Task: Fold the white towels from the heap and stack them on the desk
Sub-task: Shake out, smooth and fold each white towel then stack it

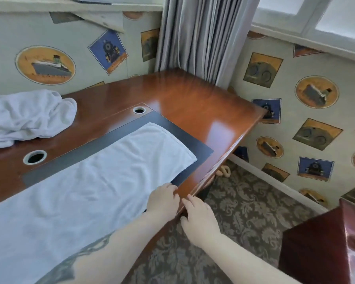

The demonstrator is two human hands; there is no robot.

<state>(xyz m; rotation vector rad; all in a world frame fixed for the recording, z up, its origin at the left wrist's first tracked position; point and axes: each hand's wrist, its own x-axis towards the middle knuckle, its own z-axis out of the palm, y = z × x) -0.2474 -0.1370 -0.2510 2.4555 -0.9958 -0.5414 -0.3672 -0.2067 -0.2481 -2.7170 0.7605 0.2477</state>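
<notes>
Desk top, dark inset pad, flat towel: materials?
Desk: likely wood, glossy varnish; reddish grain, bright window glare. Inset pad: matte dark sheet, maybe leather or vinyl; no shine. Flat towel: white terry cloth; nubby pile, stitched hem.

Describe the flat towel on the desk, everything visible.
The flat towel is white terry cloth with a hemmed far end, spread as a long strip, lightly creased, lying over the dark desk pad. Its near end runs out of frame. The left hand rests at its right edge; whether it grips is unclear.
</notes>
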